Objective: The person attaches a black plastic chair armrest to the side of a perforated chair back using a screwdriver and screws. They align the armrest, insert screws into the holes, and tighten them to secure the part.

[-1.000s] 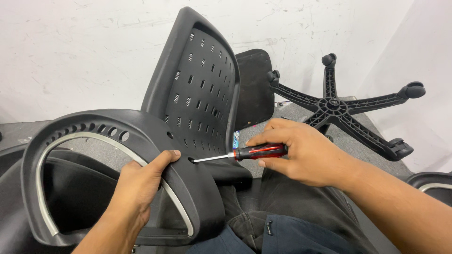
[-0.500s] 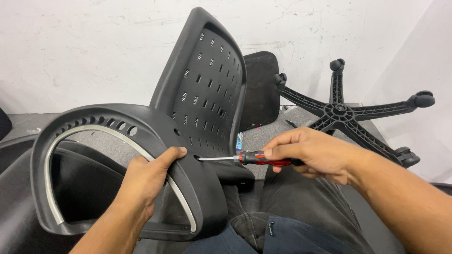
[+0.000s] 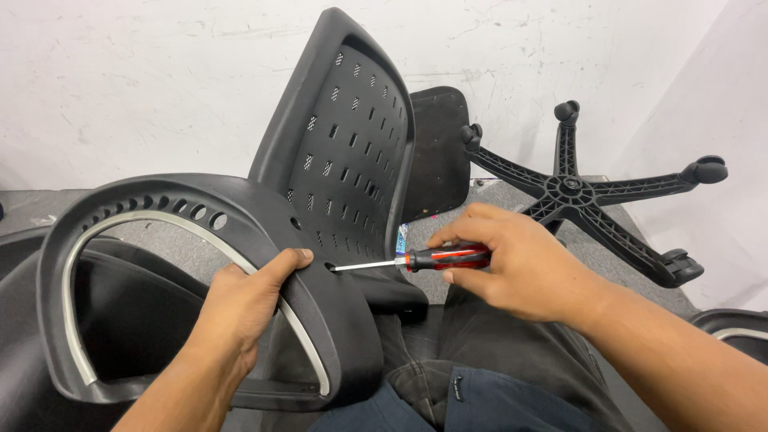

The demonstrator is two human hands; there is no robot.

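My left hand (image 3: 244, 300) grips the curved black armrest (image 3: 176, 208) of an office chair, thumb over its outer rim. My right hand (image 3: 516, 268) holds a screwdriver (image 3: 440, 258) with a red and black handle. Its metal tip sits in a hole on the armrest's side, just right of my left thumb. The armrest has a grey inner band and a row of oval holes along its top. Behind it stands a perforated black chair backrest (image 3: 348, 136), upright and tilted back.
A black five-star chair base (image 3: 572, 188) with castors lies upside down at the right on the grey floor. A black seat pad (image 3: 436, 152) leans on the white wall. Another armrest edge (image 3: 732, 328) shows at the far right. My dark trousers (image 3: 472, 376) fill the bottom.
The view has shifted slightly, so everything sits a little further right. The screwdriver tip has stayed at the armrest hole; both hands keep their grips.
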